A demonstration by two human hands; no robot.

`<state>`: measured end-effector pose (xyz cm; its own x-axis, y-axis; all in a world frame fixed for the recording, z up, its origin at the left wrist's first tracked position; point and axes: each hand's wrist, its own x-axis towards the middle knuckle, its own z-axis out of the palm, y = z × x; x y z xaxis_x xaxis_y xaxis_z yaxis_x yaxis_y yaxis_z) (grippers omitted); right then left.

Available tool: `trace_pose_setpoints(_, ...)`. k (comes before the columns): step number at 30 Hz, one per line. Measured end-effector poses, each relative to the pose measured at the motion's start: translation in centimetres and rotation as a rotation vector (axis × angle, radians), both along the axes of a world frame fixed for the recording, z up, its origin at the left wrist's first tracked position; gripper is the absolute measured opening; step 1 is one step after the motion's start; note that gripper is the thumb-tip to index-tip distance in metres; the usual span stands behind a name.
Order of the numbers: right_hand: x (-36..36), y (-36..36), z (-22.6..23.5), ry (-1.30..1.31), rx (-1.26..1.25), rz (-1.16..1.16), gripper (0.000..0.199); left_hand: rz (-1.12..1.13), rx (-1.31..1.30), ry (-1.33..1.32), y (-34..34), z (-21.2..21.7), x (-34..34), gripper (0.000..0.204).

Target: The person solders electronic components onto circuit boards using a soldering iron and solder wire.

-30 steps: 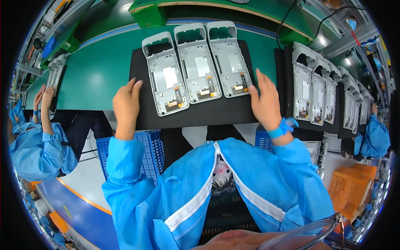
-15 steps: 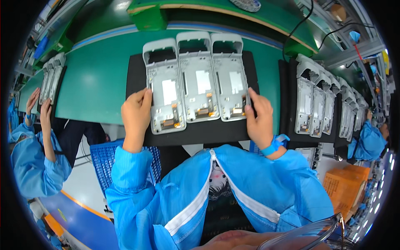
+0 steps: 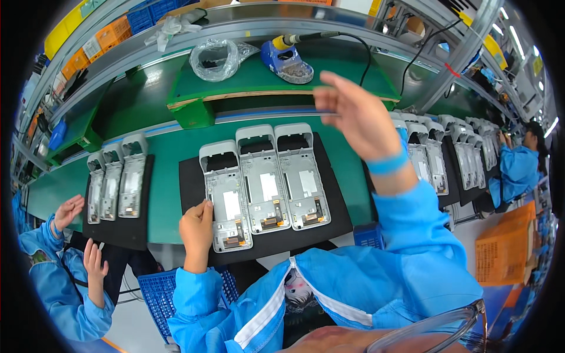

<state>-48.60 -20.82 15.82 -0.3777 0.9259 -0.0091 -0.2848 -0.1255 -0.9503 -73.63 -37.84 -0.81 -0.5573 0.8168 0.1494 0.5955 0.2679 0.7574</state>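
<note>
— Where are the grey housings [image 3: 269, 197]?

— Three lie side by side on the black mat [image 3: 340, 215] before me, open faces up. The left housing [image 3: 231, 203] is at nine o'clock in the row.

— And your hands?

— My left hand [image 3: 197, 229] is at eight o'clock, fingers curled, thumb and forefinger at the left housing's outer edge. I can't tell whether they pinch it or only touch. My right hand [image 3: 359, 120] is raised between one and two o'clock, open, fingers loosely extended, holding nothing that shows.

— What makes for good steadying?

— I'd say light pressure on the outer edge, away from the orange parts [image 3: 234, 240] at the six o'clock end. With one arm lifted, a hard push could skew the row.

— What about that right arm?

— It wants height: the blue sleeve [image 3: 421, 220] could brush something. Farther out at twelve o'clock stands a blue holder [image 3: 286, 63], where a yellow-collared tool [image 3: 283, 41] rests, so I'd mind my fingers and its black cable [image 3: 353, 40].
</note>
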Motion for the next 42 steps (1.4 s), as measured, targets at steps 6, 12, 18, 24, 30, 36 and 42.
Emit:
trace_pose_setpoints(6,-7.6,12.5,-2.4,-0.209,0.072,-0.393,0.044,-0.016,0.008,0.149,-1.6,2.1,-0.8,0.025)
trace_pose_setpoints(12,-10.5,17.7,-4.0,-0.344,0.283,-0.492,0.051,0.123,0.177,0.241,-7.3,0.4,-3.6,0.020)
trace_pose_setpoints(18,-7.8,15.1,-0.6,-0.439,0.321,-0.500,0.041,0.314,0.121,0.072,-9.4,-3.4,-5.4,0.025)
trace_pose_setpoints(24,-0.8,4.7,1.9,-0.185,0.370,-0.393,0.024,0.338,0.178,0.065,-8.3,-4.6,-4.8,0.028)
trace_pose_setpoints(30,5.2,-5.4,-3.6,-0.248,0.324,-0.309,0.036,0.370,0.215,-0.072,-7.6,-5.5,-3.2,0.028)
trace_pose_setpoints(36,3.5,-5.5,-9.9,-0.404,0.118,-0.242,0.023,0.177,0.153,-0.192,-7.0,-6.3,-3.1,0.023)
trace_pose_setpoints(42,-1.0,-2.3,-12.8,-0.472,0.293,-0.374,0.022,0.198,0.182,-0.347,-5.2,-6.8,-4.2,0.028)
